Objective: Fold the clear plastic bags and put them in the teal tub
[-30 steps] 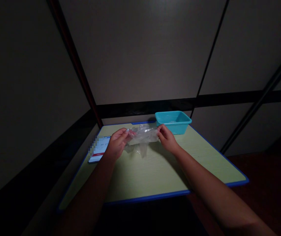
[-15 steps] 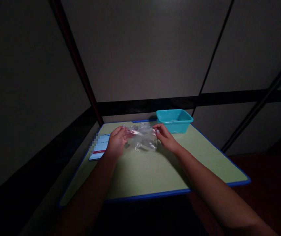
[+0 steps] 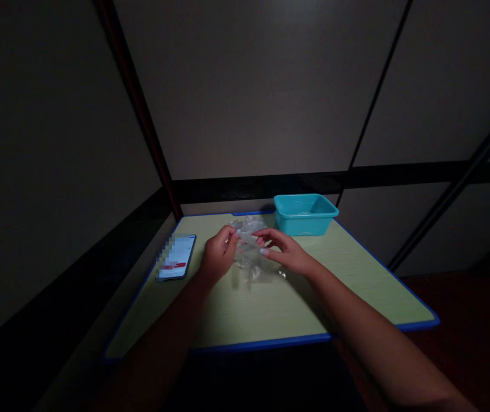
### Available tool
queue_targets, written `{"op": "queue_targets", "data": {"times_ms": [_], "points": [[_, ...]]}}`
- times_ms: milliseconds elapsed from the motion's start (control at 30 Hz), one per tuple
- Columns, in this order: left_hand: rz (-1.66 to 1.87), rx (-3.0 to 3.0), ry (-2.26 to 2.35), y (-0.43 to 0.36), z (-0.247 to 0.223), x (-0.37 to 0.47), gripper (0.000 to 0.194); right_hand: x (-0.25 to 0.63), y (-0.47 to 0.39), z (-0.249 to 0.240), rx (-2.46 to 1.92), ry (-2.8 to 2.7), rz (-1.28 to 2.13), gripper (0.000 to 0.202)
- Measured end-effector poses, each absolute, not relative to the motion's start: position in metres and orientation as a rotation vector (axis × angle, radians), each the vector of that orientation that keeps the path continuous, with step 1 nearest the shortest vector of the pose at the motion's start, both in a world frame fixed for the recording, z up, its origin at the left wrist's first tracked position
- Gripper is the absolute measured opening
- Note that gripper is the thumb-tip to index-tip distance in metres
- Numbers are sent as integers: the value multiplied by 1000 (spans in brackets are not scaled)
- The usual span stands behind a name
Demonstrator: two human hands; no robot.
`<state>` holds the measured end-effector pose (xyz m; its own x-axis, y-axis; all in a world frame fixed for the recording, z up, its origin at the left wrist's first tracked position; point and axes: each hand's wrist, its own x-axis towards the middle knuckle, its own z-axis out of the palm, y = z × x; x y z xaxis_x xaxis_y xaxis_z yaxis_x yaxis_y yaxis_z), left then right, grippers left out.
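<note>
A crumpled clear plastic bag is held over the middle of the table, its lower part hanging loose. My left hand is closed on the bag's left side, the thumb and fingers pinching the film. From the right, my right hand has its fingertips and thumb on the same film, with a small gap between thumb and fingers. Both hands are close together over the bag. Whether anything lies inside the bag, I cannot make out.
A turquoise plastic basin stands at the table's back right. At the left lies a phone with its screen lit, partly blurred out. The pale green table has a blue edge. Dark panelled walls rise behind and at the left.
My left hand has moved right, toward the right hand, so the bag is no longer stretched wide and hangs lower. More of the phone shows.
</note>
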<state>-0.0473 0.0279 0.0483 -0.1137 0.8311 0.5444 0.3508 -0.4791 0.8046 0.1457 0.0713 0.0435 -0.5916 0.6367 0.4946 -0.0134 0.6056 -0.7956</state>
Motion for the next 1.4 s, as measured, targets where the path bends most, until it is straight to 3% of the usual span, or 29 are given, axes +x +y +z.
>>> {"op": "queue_targets", "data": {"times_ms": [167, 367, 633, 833, 1400], "points": [[1616, 1933, 1350, 24, 42, -40, 6, 138, 61, 46, -583, -2184, 712, 17], [1493, 2012, 1277, 25, 36, -33, 31, 139, 62, 43, -639, -2165, 691, 20], [1397, 1863, 1041, 27, 34, -32, 39, 141, 63, 47, -650, -2016, 878, 32], [1305, 1601, 1055, 36, 30, -35, 40, 142, 67, 47, -606, -1811, 1144, 38], [1271, 1173, 1072, 51, 29, -61, 23, 160, 83, 57, -691, -1508, 998, 37]]}}
